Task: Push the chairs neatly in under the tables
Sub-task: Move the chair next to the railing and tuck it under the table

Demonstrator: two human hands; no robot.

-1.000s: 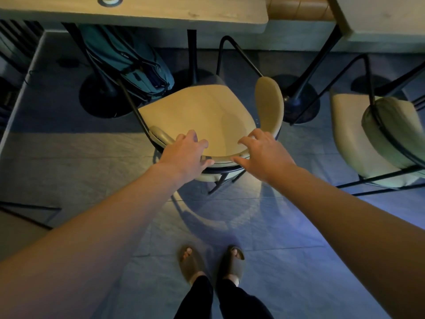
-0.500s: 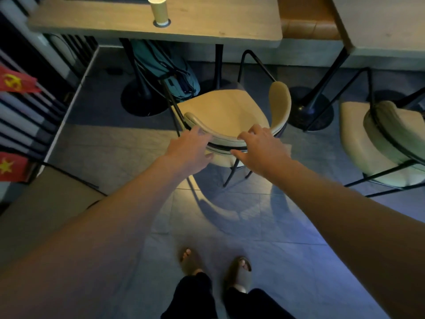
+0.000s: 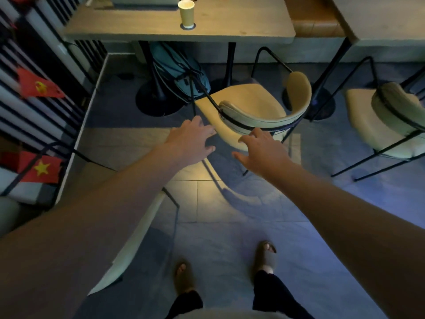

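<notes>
Chair (image 3: 250, 104) is cream, black-framed, below the counter (image 3: 230, 31); left hand (image 3: 190, 140) and right hand (image 3: 262, 150) are spread beside its backrest.

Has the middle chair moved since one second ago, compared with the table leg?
Yes. The chair has gone forward toward the table leg, and both hands are now off its backrest.

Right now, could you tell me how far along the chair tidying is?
Nothing looks finished. In hand: the cream chair sits angled before the wooden table, seat not under it; the left hand and right hand hover open by its backrest. Left: squaring it and pushing it in, then the second chair beside it.
</notes>
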